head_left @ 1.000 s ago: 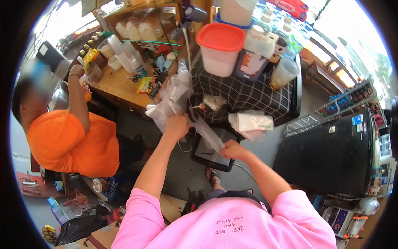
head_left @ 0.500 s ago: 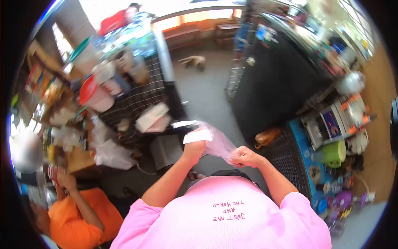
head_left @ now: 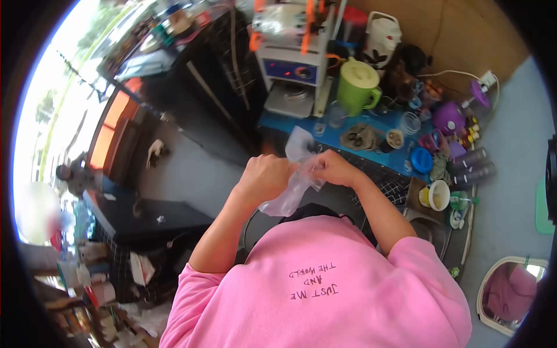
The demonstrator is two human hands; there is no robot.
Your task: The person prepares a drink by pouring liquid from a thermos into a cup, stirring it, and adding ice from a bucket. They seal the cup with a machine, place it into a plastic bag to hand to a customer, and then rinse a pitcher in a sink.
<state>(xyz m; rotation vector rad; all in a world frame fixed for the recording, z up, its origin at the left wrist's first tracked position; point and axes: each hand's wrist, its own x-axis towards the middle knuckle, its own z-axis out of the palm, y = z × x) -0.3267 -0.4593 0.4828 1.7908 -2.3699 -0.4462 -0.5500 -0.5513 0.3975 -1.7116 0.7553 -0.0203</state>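
Observation:
A translucent, pale pinkish plastic bag [head_left: 284, 200] is bunched between my two hands, in front of my chest. My left hand [head_left: 266, 178] is closed on one side of it, knuckles up. The fingers of my right hand [head_left: 337, 168] pinch the other side. Part of the bag sticks up above the hands and part droops below my left fingers. Just beyond the hands is the counter with its blue mat [head_left: 275, 120].
On the counter stand a cup-sealing machine [head_left: 290, 72], a green pitcher [head_left: 357, 87], a purple appliance [head_left: 449, 118], a blue lid [head_left: 422, 160] and a white tub [head_left: 435, 196]. A mirror [head_left: 513, 296] is at lower right. The tall black cabinet or fridge [head_left: 194, 87] rises at upper left.
My body has turned right, from the aisle towards the counter. The bag, stretched between my hands before, is now bunched, and my hands are closer together. The person in orange has left view.

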